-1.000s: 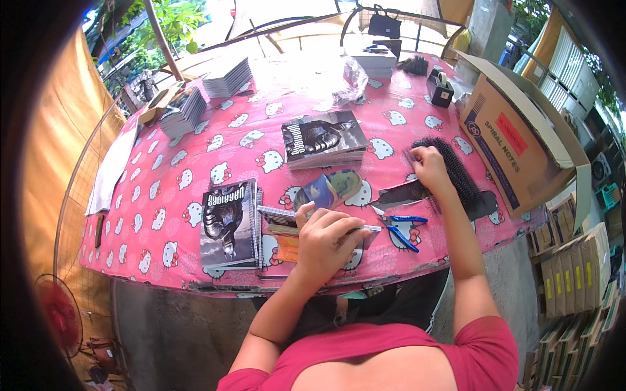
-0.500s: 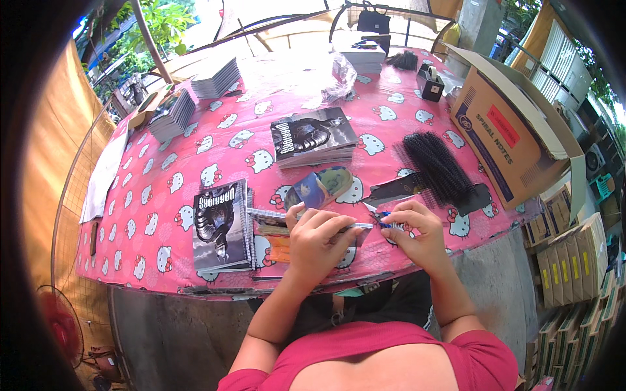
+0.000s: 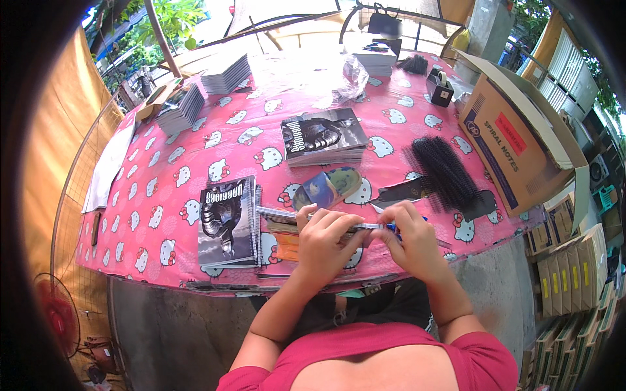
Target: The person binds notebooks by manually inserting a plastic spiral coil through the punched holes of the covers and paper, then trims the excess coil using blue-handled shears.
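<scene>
My left hand [image 3: 326, 244] is closed around a spiral notebook [image 3: 277, 212], which stands on edge with its bound spine facing up. At the spine's right end my right hand [image 3: 412, 244] is closed on small blue-handled pliers [image 3: 392, 228]; their jaws are mostly hidden by the fingers. Both hands' fingertips nearly meet there. Left of the held notebook lies a small stack of spiral notebooks [image 3: 226, 221] with dark armoured-figure covers. Under my left wrist is a worn orange-and-brown stack [image 3: 287, 249], partly covered. Just beyond my hands rests a blue-and-green rounded pouch-like item [image 3: 326, 188].
A second notebook stack [image 3: 323, 137] sits mid-table, with black plastic spiral coils [image 3: 445, 173] to its right. An open cardboard box [image 3: 515, 140] borders the right side. Farther back are a tape dispenser [image 3: 440, 88] and paper stacks [image 3: 180, 109] at left. The pink tablecloth [image 3: 150, 215] has cartoon prints.
My right hand has moved left and up against the end of the notebook's spine, bringing the pliers to it. The whole view has shifted slightly.
</scene>
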`<action>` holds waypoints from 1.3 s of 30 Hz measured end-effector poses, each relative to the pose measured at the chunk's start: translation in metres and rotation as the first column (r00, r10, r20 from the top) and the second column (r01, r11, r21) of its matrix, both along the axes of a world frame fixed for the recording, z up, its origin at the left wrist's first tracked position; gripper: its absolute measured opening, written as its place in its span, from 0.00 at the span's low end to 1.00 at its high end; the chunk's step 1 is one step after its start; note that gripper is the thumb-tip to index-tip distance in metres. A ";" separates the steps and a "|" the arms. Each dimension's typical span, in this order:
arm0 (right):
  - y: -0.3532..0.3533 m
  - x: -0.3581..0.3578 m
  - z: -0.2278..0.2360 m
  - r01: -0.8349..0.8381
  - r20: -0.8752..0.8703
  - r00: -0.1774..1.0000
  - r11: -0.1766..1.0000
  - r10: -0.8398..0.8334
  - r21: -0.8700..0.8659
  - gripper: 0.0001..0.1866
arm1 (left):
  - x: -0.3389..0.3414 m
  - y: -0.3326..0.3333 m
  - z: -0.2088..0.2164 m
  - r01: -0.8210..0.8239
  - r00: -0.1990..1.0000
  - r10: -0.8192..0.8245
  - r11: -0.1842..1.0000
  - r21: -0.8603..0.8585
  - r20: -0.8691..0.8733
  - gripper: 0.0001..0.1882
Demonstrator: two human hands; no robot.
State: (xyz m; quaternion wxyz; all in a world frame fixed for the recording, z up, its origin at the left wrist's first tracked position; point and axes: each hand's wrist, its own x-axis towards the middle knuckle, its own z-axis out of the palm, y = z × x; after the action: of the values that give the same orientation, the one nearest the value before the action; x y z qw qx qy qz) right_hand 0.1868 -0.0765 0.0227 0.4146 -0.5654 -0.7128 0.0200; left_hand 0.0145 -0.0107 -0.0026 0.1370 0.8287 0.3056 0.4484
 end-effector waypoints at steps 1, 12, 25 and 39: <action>0.000 0.000 -0.001 -0.010 0.021 1.000 1.000 0.010 -0.007 0.08 | 0.001 0.000 -0.001 -0.001 1.000 0.001 1.000 0.007 0.003 0.09; 0.073 0.034 0.022 -0.492 -0.148 0.870 0.805 0.470 -0.333 0.15 | -0.006 -0.008 -0.008 -0.051 0.998 0.049 0.997 0.050 0.032 0.12; 0.095 0.052 -0.068 -0.375 -0.568 0.808 0.881 0.157 -0.289 0.23 | -0.019 -0.001 -0.009 -0.100 0.995 0.099 0.991 0.084 0.019 0.17; 0.059 0.055 -0.027 -0.315 -0.437 0.884 0.901 0.165 -0.299 0.19 | -0.018 0.003 -0.012 -0.112 0.987 0.125 0.986 -0.125 0.098 0.17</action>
State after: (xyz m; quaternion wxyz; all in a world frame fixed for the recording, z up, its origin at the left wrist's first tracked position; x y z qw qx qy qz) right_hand 0.2419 -0.0172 -0.0043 0.4348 -0.5212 -0.6619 0.3181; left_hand -0.0032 -0.0080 -0.0150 0.1754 0.7745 0.3730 0.4799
